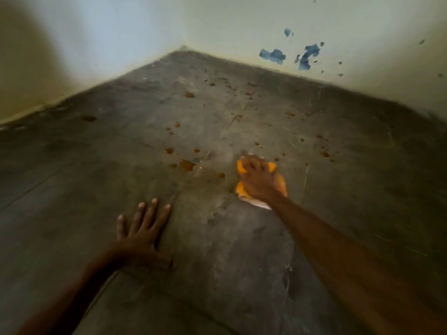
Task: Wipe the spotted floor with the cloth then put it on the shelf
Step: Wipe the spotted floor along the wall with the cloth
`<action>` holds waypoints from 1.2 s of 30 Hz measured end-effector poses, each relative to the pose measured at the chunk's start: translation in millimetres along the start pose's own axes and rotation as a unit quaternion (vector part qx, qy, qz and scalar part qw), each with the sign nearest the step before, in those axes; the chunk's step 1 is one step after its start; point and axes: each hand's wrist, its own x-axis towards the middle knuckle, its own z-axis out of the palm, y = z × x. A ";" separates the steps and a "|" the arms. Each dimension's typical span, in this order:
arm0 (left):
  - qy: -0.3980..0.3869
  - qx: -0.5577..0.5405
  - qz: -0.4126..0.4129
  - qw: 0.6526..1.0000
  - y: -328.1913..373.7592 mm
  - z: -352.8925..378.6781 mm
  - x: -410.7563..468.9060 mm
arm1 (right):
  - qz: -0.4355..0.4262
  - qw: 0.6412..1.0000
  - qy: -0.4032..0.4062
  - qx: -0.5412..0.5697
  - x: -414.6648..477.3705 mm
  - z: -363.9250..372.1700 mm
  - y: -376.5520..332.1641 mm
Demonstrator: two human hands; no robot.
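An orange cloth (pixel 242 189) lies bunched on the grey concrete floor (pixel 242 250), and my right hand (pixel 260 178) presses down on it with the fingers closed over the fabric. Several brown-orange spots (pixel 186 165) dot the floor to the left of the cloth and farther off toward the corner. My left hand (pixel 140 234) rests flat on the floor nearer to me, fingers spread, holding nothing. The shelf is out of sight.
Two pale walls meet in a corner (pixel 181 48) at the far end of the floor. The right wall has blue patches of chipped paint (pixel 273 55). Thin cracks run across the concrete.
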 end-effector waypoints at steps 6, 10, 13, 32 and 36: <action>0.038 0.000 -0.002 0.999 1.3 2.1 -3.0 | -0.281 0.958 0.003 -0.050 -115.4 23.0 -53.5; 0.051 -0.001 0.001 0.999 0.8 4.2 1.6 | -0.153 0.983 -0.020 -0.096 -3.5 6.8 -27.5; 0.073 -0.006 0.004 0.997 -5.8 11.4 8.3 | -0.050 0.998 -0.035 0.010 55.5 4.7 -95.7; 0.124 -0.054 -0.033 0.990 -5.3 14.6 0.9 | -0.226 0.972 0.025 -0.054 33.4 29.9 -182.5; 0.112 -0.101 -0.153 0.977 -70.4 -35.4 3.0 | -0.268 0.963 -0.006 -0.027 -1.0 37.8 -138.5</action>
